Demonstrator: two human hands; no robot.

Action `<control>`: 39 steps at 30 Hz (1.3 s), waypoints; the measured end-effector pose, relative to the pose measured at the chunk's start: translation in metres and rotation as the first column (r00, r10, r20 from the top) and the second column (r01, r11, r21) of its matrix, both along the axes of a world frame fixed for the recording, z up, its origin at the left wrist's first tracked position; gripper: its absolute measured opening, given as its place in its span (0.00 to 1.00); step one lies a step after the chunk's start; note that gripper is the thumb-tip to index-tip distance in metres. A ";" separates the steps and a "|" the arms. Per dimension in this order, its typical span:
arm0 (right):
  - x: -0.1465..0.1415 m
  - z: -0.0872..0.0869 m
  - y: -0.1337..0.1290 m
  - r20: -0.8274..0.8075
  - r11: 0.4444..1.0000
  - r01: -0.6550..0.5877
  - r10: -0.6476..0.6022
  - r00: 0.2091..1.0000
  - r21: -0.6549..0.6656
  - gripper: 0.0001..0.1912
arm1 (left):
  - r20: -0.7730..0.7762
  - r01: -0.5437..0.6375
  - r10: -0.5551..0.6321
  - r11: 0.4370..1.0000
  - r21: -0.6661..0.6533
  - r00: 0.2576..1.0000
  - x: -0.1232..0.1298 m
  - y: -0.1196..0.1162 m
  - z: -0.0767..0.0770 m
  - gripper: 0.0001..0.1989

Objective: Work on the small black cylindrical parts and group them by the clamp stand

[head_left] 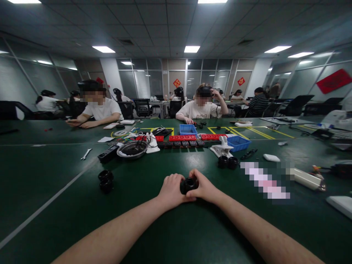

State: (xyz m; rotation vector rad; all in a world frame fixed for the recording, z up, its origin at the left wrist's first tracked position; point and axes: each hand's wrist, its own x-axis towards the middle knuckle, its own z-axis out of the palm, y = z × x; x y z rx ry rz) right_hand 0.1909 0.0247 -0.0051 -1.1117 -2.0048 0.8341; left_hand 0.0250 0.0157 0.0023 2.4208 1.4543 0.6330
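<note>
In the head view, my left hand point(173, 189) and my right hand point(204, 186) meet in front of me just above the green table. Between them they hold a black round part point(189, 183) with a hole in its middle. The fingers of both hands curl around its sides and partly hide it. Left of my hands, similar black round parts point(106, 180) sit close together, one against the other. Two more black round parts point(228, 162) stand to the right, in front of a white clip-shaped stand point(222, 147).
Beyond my hands lie red and black socket strips point(183, 138), a metal bowl point(132, 149) with cables, and blue bins point(238, 143). A wrench point(86, 154) is at left, a pale cylindrical device point(306, 178) at right. Two people sit across the table point(55, 216).
</note>
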 end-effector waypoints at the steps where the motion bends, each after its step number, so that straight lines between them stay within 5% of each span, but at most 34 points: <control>1: -0.003 -0.001 -0.002 0.014 0.999 0.044 -0.045 0.999 0.032 0.27 | -0.001 -0.005 0.005 1.000 0.013 1.000 0.001 0.000 -0.001 0.30; 9: -0.008 -0.003 -0.003 0.016 0.992 0.125 -0.125 0.992 0.036 0.21 | 0.036 0.028 -0.028 1.000 -0.002 0.999 -0.001 0.009 -0.009 0.21; 13: 0.000 0.000 0.004 -0.097 0.984 -0.045 0.029 0.995 -0.173 0.22 | 0.064 0.091 -0.088 0.995 -0.047 0.994 -0.004 0.015 -0.010 0.22; 17: 0.013 0.011 0.013 -0.290 0.826 -0.392 0.290 0.912 -0.404 0.24 | 0.052 0.208 -0.204 0.973 -0.103 0.978 -0.008 0.020 -0.007 0.22; 22: 0.017 0.021 0.014 -0.299 0.746 -0.463 0.357 0.885 -0.479 0.24 | 0.040 0.254 -0.251 0.956 -0.146 0.967 -0.008 0.022 -0.002 0.21; 30: 0.034 0.019 0.013 -0.256 0.817 -0.345 0.250 0.934 -0.462 0.32 | 0.125 0.275 -0.256 0.946 -0.173 0.959 -0.019 0.025 0.003 0.25; 39: 0.029 0.023 0.011 0.150 0.901 -0.276 0.340 0.928 -0.336 0.24 | 0.299 0.342 -0.294 0.932 -0.120 0.908 -0.016 0.019 0.011 0.27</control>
